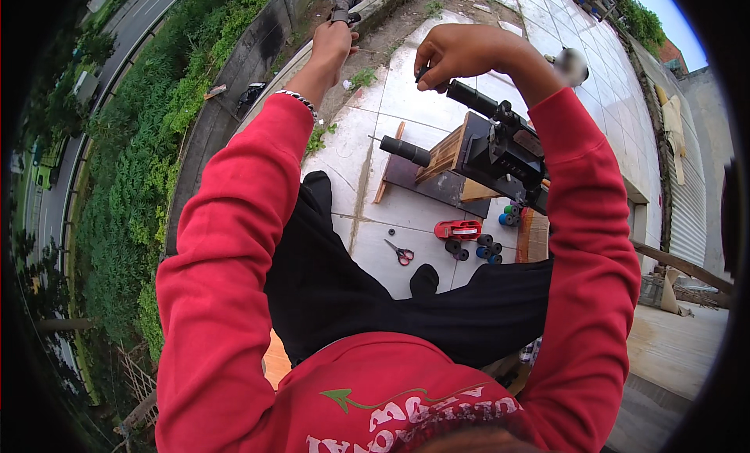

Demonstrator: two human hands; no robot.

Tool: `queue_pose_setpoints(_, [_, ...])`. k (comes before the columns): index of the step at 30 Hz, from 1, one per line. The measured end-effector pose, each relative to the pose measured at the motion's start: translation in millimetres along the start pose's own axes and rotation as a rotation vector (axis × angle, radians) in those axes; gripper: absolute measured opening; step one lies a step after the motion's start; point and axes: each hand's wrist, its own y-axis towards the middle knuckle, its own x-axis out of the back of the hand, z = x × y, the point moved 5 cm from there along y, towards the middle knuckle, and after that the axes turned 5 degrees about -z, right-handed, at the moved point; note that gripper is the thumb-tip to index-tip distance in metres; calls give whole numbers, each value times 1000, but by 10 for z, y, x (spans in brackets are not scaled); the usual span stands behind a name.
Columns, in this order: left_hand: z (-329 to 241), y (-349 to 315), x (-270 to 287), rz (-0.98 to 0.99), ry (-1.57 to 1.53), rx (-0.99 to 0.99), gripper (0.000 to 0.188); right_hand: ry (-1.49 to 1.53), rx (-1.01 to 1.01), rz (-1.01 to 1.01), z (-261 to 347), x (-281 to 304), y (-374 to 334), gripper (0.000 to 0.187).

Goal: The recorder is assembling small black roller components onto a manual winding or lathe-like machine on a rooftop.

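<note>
My left hand (pixel 333 45) reaches far out at the upper left, its fingers closed round a dark, grey-brown object (pixel 341 14) whose kind I cannot make out. My right hand (pixel 462 53) is bent down with thumb and fingers pinched on a small black piece (pixel 423 72). Just below it is the end of a black cylinder (pixel 472 99) on a black machine (pixel 508 160). A second black cylinder (pixel 405 151) with a thin rod at its tip sticks out lower down. The machine rests on a wooden stand (pixel 445 155) over a dark board (pixel 406 174).
On the pale tiles lie scissors (pixel 403 255), a small black ring (pixel 391 232), a red tape dispenser (pixel 458 230) and several small black, blue and green rolls (pixel 486 246). My legs (pixel 344 258) spread around them. A low wall (pixel 226 117) with greenery beyond runs along the left.
</note>
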Motion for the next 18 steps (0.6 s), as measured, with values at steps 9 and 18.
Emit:
queue_pose_setpoints(9, [-5,-14,8,-20,-50,-55,47,-139,60,-98,-98,2,-106,54])
queue_pose_setpoints(18, [29,-23,23,43,13,-5,45,-334,-2,-124,-78,-12,-169,58])
